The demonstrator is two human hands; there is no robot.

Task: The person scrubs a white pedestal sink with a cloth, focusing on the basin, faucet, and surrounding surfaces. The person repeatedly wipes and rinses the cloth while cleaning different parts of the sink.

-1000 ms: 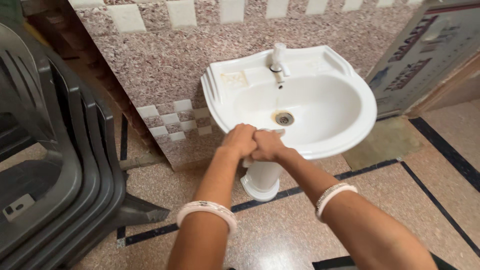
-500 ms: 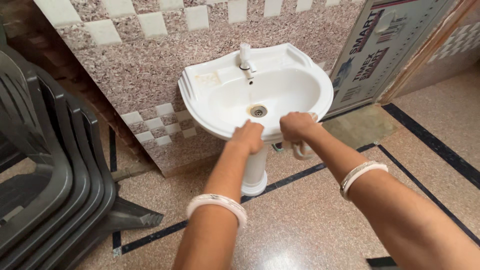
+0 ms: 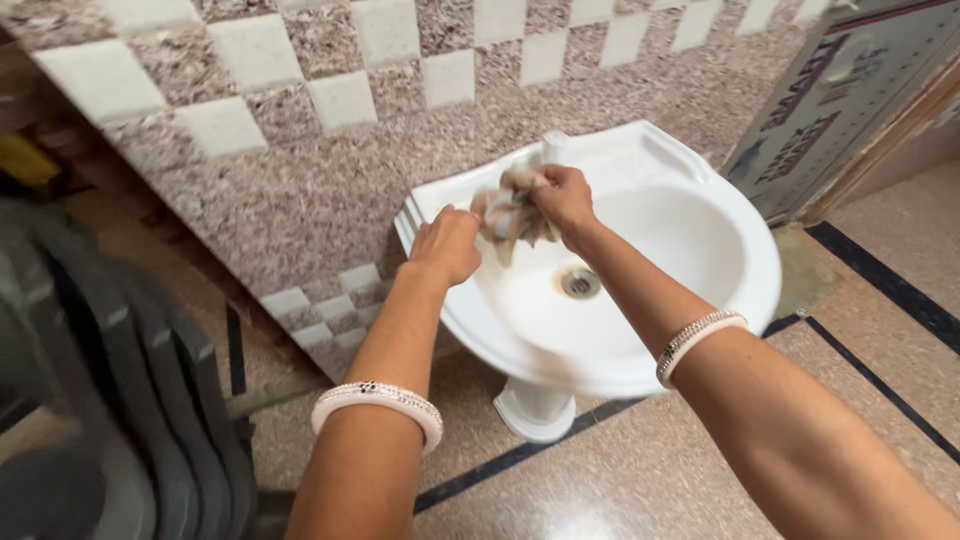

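We see the right hand (image 3: 563,196) raised over the back of the white sink (image 3: 730,290), its fingers curled tight around a bunched, brownish rag (image 3: 508,212) that hangs down toward the bowl. The rag sits just in front of the tap (image 3: 553,143), which is mostly hidden behind it — we cannot tell whether the two touch. The left hand (image 3: 445,243) rests at the sink's left rim, fingers folded together into a loose fist; whether it grips the edge is unclear from here. The drain (image 3: 580,283) shows below the rag. Both wrists wear pale bangles — left (image 3: 380,400), right (image 3: 698,338). Blurred dark stacked chairs (image 3: 110,400) stand at the left by the tiled wall (image 3: 300,150).
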